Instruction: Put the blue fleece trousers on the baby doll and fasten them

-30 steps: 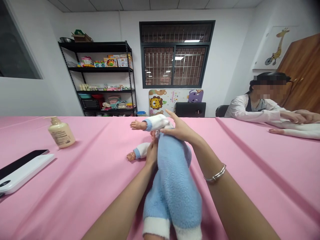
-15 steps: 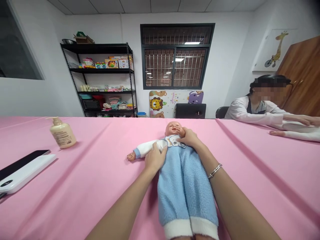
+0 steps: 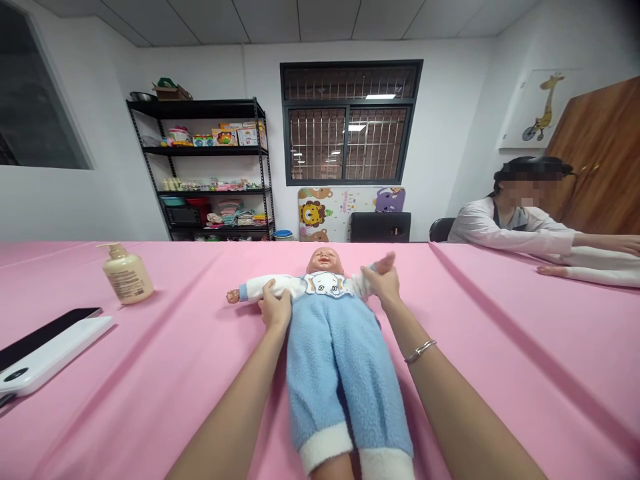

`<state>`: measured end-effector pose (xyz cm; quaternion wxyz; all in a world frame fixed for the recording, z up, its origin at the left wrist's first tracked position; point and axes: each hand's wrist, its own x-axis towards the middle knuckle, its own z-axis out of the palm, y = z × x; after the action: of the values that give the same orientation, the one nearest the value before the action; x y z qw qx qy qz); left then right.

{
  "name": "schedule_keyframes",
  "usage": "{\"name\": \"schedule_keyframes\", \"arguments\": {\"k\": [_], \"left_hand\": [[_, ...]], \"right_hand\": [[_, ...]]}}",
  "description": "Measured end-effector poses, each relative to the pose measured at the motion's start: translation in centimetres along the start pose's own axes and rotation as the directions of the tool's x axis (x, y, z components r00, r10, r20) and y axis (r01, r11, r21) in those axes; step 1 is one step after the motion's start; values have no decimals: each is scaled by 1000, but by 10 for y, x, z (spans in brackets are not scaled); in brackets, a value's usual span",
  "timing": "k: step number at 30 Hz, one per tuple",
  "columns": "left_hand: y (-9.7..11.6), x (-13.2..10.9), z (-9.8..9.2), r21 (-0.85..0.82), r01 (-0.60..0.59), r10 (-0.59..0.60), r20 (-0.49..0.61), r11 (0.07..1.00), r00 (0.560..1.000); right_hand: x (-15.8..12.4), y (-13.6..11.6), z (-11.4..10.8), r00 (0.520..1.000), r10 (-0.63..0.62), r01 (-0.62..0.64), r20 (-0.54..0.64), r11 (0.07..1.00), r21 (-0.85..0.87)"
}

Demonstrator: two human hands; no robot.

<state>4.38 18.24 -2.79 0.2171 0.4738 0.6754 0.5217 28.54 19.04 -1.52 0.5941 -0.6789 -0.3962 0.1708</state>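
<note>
A baby doll (image 3: 325, 320) in blue fleece overalls and a white long-sleeved top lies on its back, head away from me, on the pink tablecloth (image 3: 190, 373). Both of its arms are stretched out sideways. My left hand (image 3: 277, 303) is wrapped round the doll's sleeved arm on the left, near the shoulder. On the other side, my right hand (image 3: 385, 283) grips the doll's other arm close to the wrist, with the doll's hand sticking up above my fingers. A silver bracelet (image 3: 421, 351) circles my right wrist.
At the left stand a cream pump bottle (image 3: 127, 277), a black phone (image 3: 50, 333) and a white device (image 3: 60, 353). A co-worker (image 3: 505, 213) sits at the right, hands on a white doll limb or cloth. Behind the table are a chair and a shelf unit (image 3: 200, 150).
The doll's right-side arm has swung from beside its face out to the right, with my right hand on it. The doll and my left hand sit further left in view.
</note>
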Motion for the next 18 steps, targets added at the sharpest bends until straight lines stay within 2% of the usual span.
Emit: {"name": "schedule_keyframes", "arguments": {"k": [1,3,5,9,18], "left_hand": [[1,-1,-2,63,40,-40,-16,997,999],[4,-3,-4,142,105,-97,-59,984,994],[5,-3,-5,160,134,-118,-102,978,988],[4,2,-10,162,157,-128,-174,974,976],[-3,7,-12,198,180,-109,-326,964,939]], "right_hand": [[2,7,-4,993,70,-70,-92,998,3],[3,22,-12,948,196,-194,-249,980,32],[3,36,-18,907,248,-245,-341,968,54],[3,54,-20,891,201,-214,-408,977,15],[5,65,-16,875,52,-191,-482,951,-243]]}}
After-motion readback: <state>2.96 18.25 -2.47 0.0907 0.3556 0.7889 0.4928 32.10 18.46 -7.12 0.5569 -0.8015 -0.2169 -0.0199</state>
